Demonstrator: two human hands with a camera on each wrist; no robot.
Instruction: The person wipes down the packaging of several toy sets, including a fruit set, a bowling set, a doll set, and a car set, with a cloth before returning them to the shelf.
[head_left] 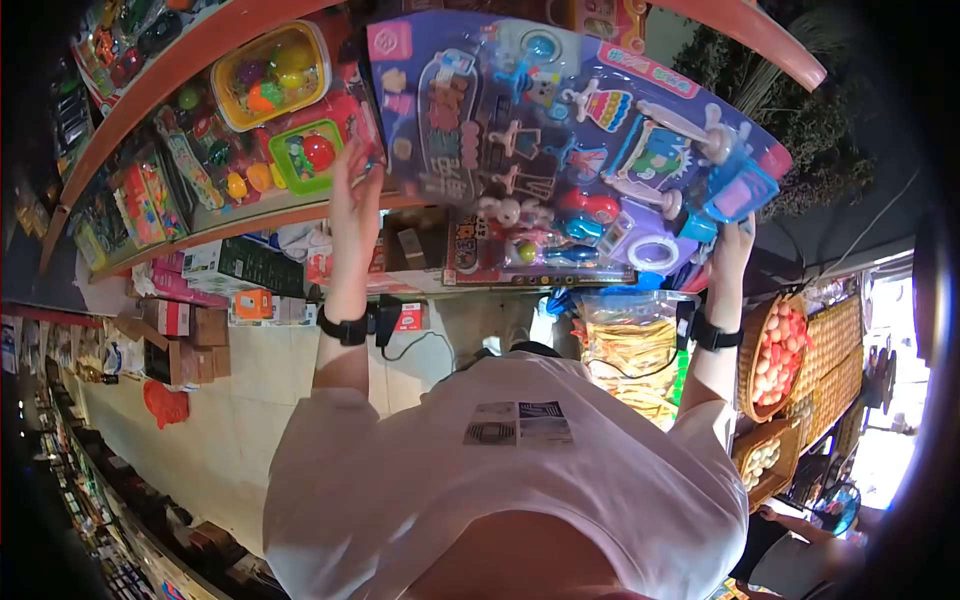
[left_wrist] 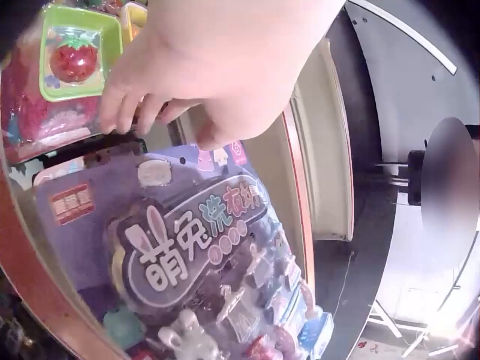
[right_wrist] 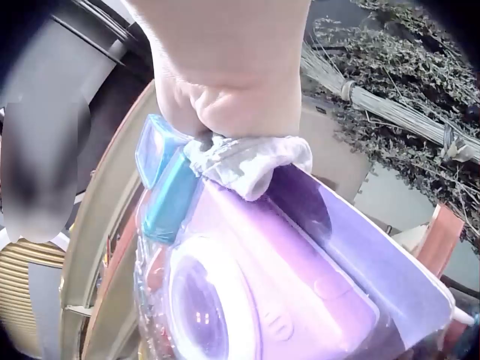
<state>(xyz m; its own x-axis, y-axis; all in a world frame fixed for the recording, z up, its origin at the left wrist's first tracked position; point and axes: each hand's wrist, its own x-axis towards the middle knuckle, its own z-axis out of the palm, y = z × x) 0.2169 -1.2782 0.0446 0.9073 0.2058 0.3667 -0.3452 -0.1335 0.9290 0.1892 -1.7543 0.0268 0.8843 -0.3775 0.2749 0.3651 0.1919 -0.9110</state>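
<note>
A large purple blister-packed toy set (head_left: pixel 560 130), with small hangers, little clothes and a toy washing machine (right_wrist: pixel 277 277), is tilted up in front of the shelf. My right hand (head_left: pixel 733 250) grips its right end, beside blue plastic parts (right_wrist: pixel 169 191). A crumpled white cloth-like piece (right_wrist: pixel 251 165) lies under that hand in the right wrist view, where the fingertips are hidden. At the pack's other end, my left hand (head_left: pixel 357 200) has loosely bent fingers (left_wrist: pixel 150 109) over its edge, beside a green tray with a toy strawberry (left_wrist: pixel 73 61).
More packed toys, including a yellow tray of toy fruit (head_left: pixel 270 75), fill the red-edged shelf (head_left: pixel 120 125). Boxes (head_left: pixel 240 275) stand below. Dried plants (head_left: pixel 820 130) hang at the right, above baskets of eggs (head_left: pixel 775 355). A person (head_left: pixel 800 550) is at the lower right.
</note>
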